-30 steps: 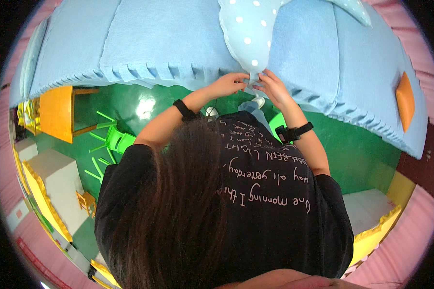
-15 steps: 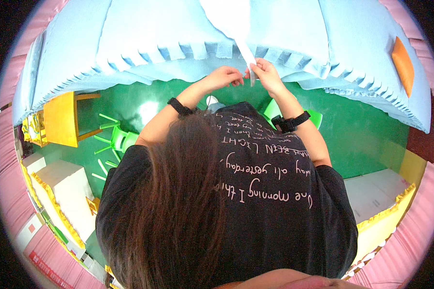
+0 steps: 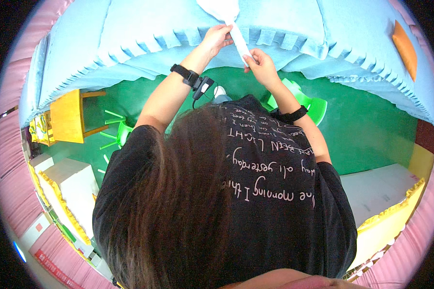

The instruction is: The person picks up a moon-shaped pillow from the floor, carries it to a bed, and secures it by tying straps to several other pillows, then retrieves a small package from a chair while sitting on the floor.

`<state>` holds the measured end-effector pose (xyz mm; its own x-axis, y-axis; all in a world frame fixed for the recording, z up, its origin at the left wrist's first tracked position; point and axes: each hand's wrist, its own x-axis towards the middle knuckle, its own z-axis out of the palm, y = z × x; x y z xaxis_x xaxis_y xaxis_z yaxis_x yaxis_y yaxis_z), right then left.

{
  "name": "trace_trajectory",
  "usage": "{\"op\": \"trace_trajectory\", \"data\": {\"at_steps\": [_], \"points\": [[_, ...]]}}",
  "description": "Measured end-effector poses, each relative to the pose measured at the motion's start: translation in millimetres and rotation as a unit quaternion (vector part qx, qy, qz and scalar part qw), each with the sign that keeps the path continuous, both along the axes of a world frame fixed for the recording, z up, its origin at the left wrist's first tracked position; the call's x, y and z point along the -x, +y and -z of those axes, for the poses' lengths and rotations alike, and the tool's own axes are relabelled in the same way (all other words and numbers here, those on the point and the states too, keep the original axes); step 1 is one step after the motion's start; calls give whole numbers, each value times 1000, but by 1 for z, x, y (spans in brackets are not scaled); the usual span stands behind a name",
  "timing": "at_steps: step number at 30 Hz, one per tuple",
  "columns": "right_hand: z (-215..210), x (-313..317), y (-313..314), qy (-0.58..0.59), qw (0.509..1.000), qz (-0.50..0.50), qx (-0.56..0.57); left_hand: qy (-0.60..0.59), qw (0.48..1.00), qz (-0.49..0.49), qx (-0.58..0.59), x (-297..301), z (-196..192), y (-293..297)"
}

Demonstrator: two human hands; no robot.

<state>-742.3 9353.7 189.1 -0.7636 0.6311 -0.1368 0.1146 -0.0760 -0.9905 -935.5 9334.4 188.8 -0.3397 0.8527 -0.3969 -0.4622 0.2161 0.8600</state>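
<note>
A white strip (image 3: 239, 42) slants down over the near edge of the table covered in light blue cloth (image 3: 149, 29). Its upper end joins a wider white piece (image 3: 221, 7) lying on the cloth; I cannot tell whether it is fabric, film or paper. My left hand (image 3: 215, 41) pinches the strip near that wider part, with thumb and fingers closed. Lower down, my right hand (image 3: 262, 66) grips the strip's free end between thumb and fingers. Both hands are in front of the ruffled cloth edge.
An orange flat object (image 3: 404, 50) lies on the cloth at the right. Below, on the green floor (image 3: 361, 120), stand green chairs (image 3: 316, 110) and a wooden table (image 3: 66, 116). White cabinets with yellow trim (image 3: 70, 185) stand at the lower left.
My left hand has moved up and taken hold of the strip near its wide part. My right hand stays at the lower end, which now points more to the right.
</note>
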Motion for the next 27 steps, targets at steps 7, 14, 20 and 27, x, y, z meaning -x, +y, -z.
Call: {"op": "trace_trajectory", "data": {"at_steps": [7,14,20,27], "points": [[-6,1,-5,7,992,52,-112,-44,998,-17,32,16,8,11],[-14,14,23,-85,900,81,-420,-176,983,41,18,42,6,9],[-12,55,42,-168,905,136,-367,-204,972,102,49,51,-10,6],[16,104,54,-18,988,132,-77,-126,966,216,71,89,-5,14]]}}
